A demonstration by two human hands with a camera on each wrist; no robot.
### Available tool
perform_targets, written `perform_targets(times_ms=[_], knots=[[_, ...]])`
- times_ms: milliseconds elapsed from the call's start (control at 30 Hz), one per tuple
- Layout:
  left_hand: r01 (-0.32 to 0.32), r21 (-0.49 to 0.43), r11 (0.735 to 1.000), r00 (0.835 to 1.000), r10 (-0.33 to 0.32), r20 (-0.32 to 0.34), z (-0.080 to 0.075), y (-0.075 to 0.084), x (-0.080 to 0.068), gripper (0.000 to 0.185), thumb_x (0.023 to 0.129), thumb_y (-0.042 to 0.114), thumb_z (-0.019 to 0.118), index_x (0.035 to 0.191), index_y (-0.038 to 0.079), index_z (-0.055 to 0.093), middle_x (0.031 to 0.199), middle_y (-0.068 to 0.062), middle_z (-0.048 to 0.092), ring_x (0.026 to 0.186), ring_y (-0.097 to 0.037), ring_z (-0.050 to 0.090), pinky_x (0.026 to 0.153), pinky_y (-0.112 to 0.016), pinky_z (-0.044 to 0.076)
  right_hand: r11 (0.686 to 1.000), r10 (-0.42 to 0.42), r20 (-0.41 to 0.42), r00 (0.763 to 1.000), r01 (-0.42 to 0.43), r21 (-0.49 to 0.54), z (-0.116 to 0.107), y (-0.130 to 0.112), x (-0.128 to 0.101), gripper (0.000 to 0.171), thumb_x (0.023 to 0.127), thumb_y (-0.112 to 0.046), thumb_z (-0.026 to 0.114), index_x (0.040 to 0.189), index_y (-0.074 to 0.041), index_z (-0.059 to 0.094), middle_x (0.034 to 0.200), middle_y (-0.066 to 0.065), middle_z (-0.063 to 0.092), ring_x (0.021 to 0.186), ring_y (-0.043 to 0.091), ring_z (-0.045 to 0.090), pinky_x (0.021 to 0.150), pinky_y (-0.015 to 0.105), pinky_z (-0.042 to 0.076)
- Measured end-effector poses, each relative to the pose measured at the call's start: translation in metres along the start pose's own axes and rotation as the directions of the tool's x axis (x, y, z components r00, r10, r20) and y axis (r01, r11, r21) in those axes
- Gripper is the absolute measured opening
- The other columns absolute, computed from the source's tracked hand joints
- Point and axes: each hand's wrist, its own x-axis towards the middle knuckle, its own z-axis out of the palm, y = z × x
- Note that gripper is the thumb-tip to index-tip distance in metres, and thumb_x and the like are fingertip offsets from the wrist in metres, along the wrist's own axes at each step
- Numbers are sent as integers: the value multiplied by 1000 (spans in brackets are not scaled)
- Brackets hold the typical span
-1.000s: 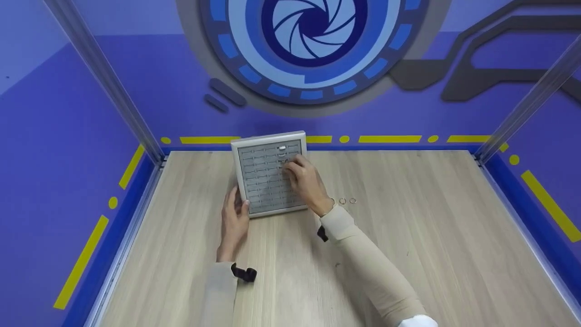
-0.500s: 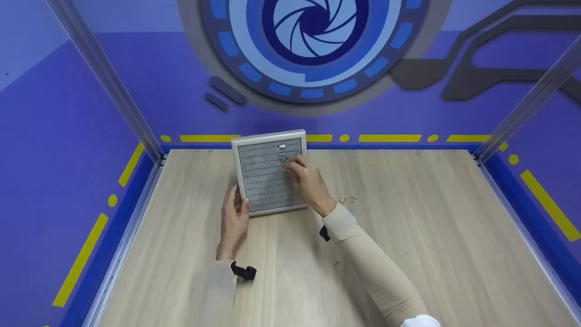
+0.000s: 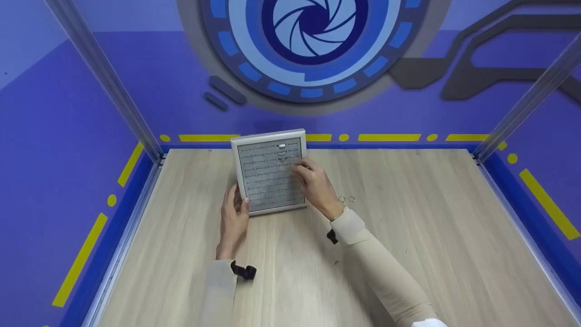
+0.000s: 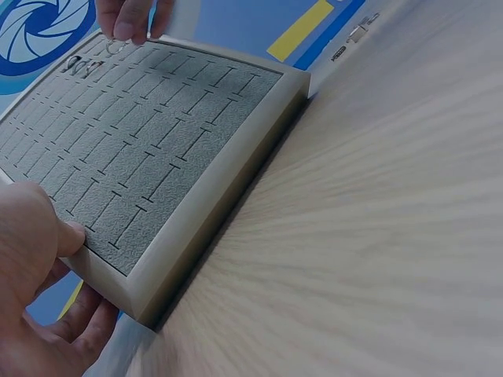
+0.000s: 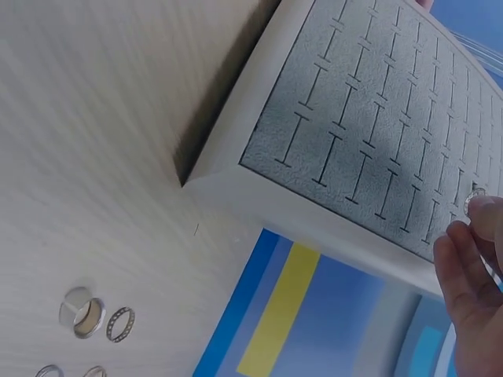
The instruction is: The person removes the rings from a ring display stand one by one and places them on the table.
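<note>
A ring display tray (image 3: pixel 268 195) with a pale frame and slotted grey pad stands tilted up at the back of the table. My left hand (image 3: pixel 234 222) holds its lower left corner, thumb (image 4: pixel 71 238) on the front rim and fingers behind. Several rings sit in slots near the top, among them a silver ring (image 3: pixel 281 146). My right hand (image 3: pixel 317 186) is at the tray's right side, pinching a small ring (image 5: pixel 474 199) close to the pad. The left wrist view shows that ring at the fingertips too; whether it touches a slot I cannot tell.
On the wooden table (image 3: pixel 408 254), right of the tray, lie more rings, including a studded ring (image 5: pixel 120 323) and a wide ring (image 5: pixel 89 318). The blue patterned back wall (image 3: pixel 386 113) rises just behind the tray.
My right hand has shifted a little right and down across the pad, uncovering more of the slotted column with the rings. The left hand and tray stay in place.
</note>
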Motion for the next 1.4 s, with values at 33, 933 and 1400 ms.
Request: perform_targets(times_ms=[33, 933, 1400], knots=[[-2, -1, 1000, 1000, 2, 0, 0, 0, 0, 59, 108, 2, 59, 162, -3, 36, 155, -25, 50, 138, -40, 58, 113, -51, 53, 1000, -4, -3, 1000, 4, 0, -1, 1, -1, 10, 101, 1, 70, 107, 0, 78, 110, 10, 69, 99, 23, 73, 86, 31, 65], [10, 8, 1000, 1000, -10, -7, -1, -1, 0, 60, 108, 2, 58, 163, 0, 36, 159, -23, 48, 142, -40, 55, 116, -49, 52, 996, -88, -54, 995, 90, 22, -36, 33, -53, 11, 98, 8, 71, 97, 0, 78, 99, 12, 70, 82, 22, 71, 68, 32, 63], [27, 7, 1000, 1000, -27, 0, 0, 0, 1, 61, 108, 3, 59, 164, -1, 34, 159, -23, 47, 142, -39, 55, 116, -51, 52, 1000, 4, -20, 1000, -4, -26, -70, 51, -79, 12, 94, 9, 75, 97, -2, 80, 100, 11, 72, 88, 23, 74, 74, 31, 66]])
